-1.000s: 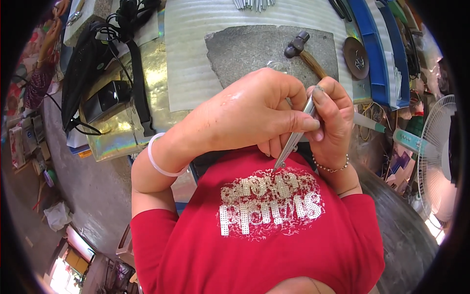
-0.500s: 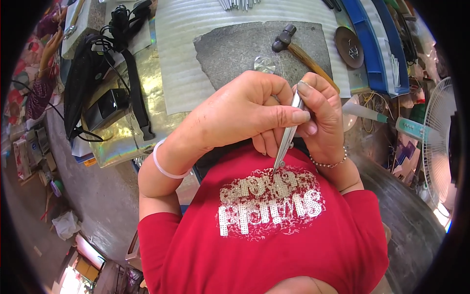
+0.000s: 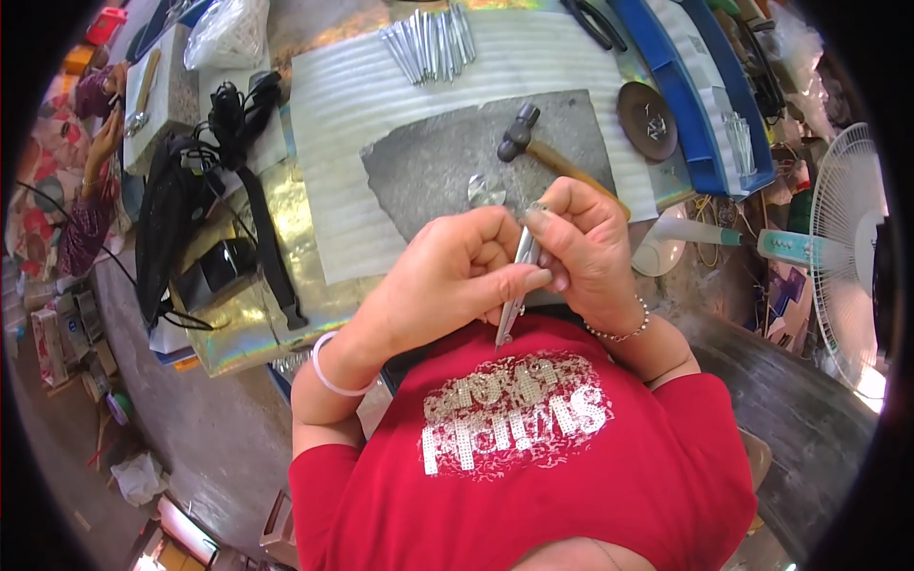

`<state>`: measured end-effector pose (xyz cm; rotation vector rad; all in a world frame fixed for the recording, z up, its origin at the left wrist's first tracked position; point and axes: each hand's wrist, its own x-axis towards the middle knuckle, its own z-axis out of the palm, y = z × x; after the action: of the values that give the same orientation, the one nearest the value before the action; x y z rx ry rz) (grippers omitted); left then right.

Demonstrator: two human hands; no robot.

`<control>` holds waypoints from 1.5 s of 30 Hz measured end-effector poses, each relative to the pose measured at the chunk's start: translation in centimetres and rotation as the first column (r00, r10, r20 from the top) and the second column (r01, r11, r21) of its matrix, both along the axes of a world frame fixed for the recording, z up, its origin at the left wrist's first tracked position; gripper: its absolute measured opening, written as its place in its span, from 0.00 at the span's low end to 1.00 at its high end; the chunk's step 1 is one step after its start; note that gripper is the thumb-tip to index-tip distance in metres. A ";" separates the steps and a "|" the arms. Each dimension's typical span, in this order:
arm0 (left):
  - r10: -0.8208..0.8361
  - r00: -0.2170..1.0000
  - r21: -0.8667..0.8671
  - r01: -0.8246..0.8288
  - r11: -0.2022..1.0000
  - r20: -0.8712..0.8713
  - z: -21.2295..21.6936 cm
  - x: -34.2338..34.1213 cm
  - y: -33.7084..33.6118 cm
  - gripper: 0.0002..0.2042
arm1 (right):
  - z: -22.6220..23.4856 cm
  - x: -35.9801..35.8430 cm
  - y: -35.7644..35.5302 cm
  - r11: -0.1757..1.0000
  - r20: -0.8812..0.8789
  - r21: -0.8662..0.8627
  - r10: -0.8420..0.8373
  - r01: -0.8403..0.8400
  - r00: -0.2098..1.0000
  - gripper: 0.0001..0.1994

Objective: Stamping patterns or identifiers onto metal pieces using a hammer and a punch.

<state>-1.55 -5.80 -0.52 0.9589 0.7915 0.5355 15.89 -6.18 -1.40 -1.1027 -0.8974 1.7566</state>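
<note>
In front of my chest, both my hands hold a slim silver metal compass (image 3: 511, 309) with small fittings near its lower, pointed end. My left hand (image 3: 447, 271) is closed on it, thumb lying across its side and fingers curled behind. The thumb and fingers of my right hand (image 3: 583, 238) pinch its upper end. Just beyond the hands lies a grey stone slab (image 3: 428, 157), carrying a shiny round metal disc (image 3: 486, 190) and a hammer (image 3: 519, 133) with a wooden handle. Whether a small part sits between my fingers is hidden.
Silver metal pieces (image 3: 428, 48) lie bunched on white foam sheet (image 3: 328, 124). A brown dish (image 3: 647, 119) holds small parts, near pliers (image 3: 595, 24) and a blue tray (image 3: 709, 143). Black bag and straps (image 3: 181, 190) lie left, a fan (image 3: 847, 238) stands right. Another person's hand (image 3: 105, 138) shows far left.
The view has shifted, so more of the tabletop's far side shows. My hands and the compass sit lower and further left in the picture. Both hands keep their hold.
</note>
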 end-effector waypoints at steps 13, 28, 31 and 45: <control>0.028 0.998 0.036 -0.026 0.999 -0.055 -0.9 0.1 2.5 0.10 | -0.3 0.1 2.7 0.999 0.028 -0.027 0.039 -0.038 0.999 0.07; 0.092 0.993 -0.098 -0.084 0.992 0.071 -1.4 -0.4 3.2 0.11 | -0.3 -0.5 4.5 0.993 0.029 -0.102 0.062 -0.058 0.998 0.07; 0.099 0.989 -0.148 -0.082 0.986 0.106 -1.0 -0.5 3.5 0.10 | -0.4 -0.5 4.9 0.993 0.017 -0.101 0.067 -0.065 0.998 0.07; 0.648 0.751 0.584 -0.470 0.662 -0.131 -2.8 -2.5 0.1 0.12 | 1.2 7.5 20.7 0.822 0.728 0.483 -0.187 -0.300 0.660 0.12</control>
<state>-4.03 -5.68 -3.36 1.3240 1.3144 1.2144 23.39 14.48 -0.24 -1.3904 -1.8524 0.8690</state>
